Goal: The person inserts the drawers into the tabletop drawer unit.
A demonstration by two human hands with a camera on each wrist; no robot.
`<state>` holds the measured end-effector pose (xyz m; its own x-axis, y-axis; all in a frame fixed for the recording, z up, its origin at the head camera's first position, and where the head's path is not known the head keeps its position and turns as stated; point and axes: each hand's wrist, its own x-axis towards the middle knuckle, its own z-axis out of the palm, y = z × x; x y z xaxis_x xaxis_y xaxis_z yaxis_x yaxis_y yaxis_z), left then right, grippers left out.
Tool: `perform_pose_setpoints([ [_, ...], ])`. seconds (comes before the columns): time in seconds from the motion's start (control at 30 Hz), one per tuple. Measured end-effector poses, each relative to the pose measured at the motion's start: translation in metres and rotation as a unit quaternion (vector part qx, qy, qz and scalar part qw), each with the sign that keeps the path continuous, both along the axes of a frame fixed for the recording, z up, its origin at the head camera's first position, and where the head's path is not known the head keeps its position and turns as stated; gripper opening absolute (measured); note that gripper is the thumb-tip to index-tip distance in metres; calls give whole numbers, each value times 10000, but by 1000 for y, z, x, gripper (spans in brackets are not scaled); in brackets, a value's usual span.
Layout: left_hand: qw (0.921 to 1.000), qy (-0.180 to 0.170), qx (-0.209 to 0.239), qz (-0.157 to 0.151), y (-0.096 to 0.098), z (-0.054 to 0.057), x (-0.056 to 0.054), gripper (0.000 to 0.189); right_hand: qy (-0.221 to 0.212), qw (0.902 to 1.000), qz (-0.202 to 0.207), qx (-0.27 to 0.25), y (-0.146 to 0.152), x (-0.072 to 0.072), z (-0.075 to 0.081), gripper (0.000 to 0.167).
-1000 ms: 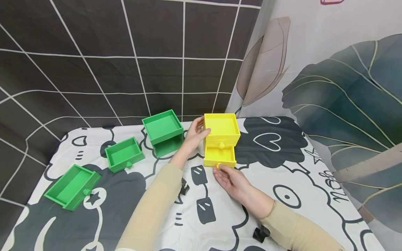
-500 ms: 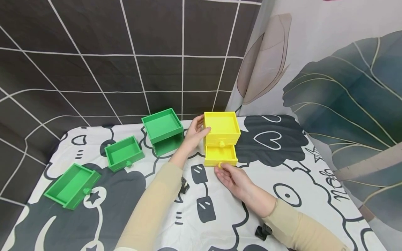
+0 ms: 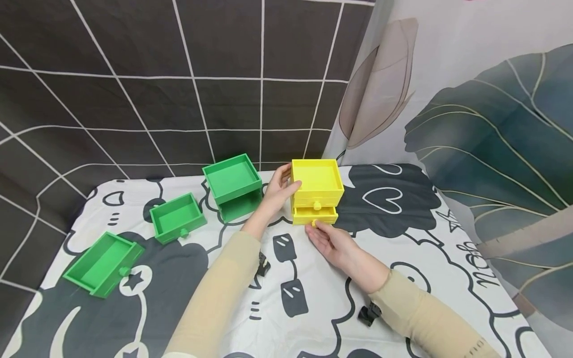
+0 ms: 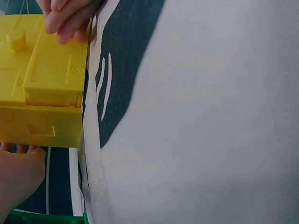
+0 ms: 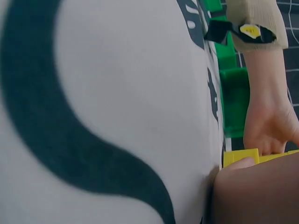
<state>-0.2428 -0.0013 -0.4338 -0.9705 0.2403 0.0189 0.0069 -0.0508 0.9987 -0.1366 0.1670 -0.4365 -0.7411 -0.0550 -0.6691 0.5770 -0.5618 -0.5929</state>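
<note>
A small yellow drawer cabinet (image 3: 317, 179) stands at the back of the bed-like surface, its upper drawer flush and its lower drawer (image 3: 309, 218) sticking out a short way. My left hand (image 3: 276, 193) grips the cabinet's left side, thumb over the top rim and fingers toward the back. At the front, my right hand (image 3: 333, 246) pinches the lower drawer's knob (image 3: 315, 223) with thumb and forefinger, other fingers beneath. In the left wrist view the yellow cabinet (image 4: 42, 126) appears sideways with the right hand's fingers (image 4: 65, 28) over the lower drawer. The right wrist view mostly shows cloth.
Left of the cabinet stands a green cabinet shell (image 3: 233, 181) with an open front. Two green drawers, one nearer the shell (image 3: 178, 219) and one farther left (image 3: 103, 266), lie on the patterned cloth (image 3: 250, 323). A dark gridded curtain (image 3: 156, 104) hangs behind.
The lower yellow drawer has slid back into the cabinet most of the way, the right hand moving forward with its knob. The left hand keeps its place on the cabinet's side.
</note>
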Motion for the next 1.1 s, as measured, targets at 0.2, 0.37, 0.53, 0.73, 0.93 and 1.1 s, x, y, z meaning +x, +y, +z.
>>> perform_pose_setpoints([
  [0.2,10000,-35,68,-21,-1,0,0,70,-29,9990,78,-438,4,-12,1,22],
  [0.37,10000,-3,76,-16,-1,0,0,69,-29,9974,177,-702,7,-19,0,22],
  [0.53,10000,35,86,-36,-2,0,0,69,-147,9975,50,-688,6,-25,0,15],
  [0.73,10000,3,80,-39,-3,0,1,70,-133,9976,33,-674,6,-25,-2,13],
  [0.93,9999,-99,47,-25,-3,1,3,70,51,9976,139,-670,6,-20,-2,17],
  [1.1,9997,-229,21,65,-2,6,10,72,142,9975,233,-656,10,-16,0,24],
])
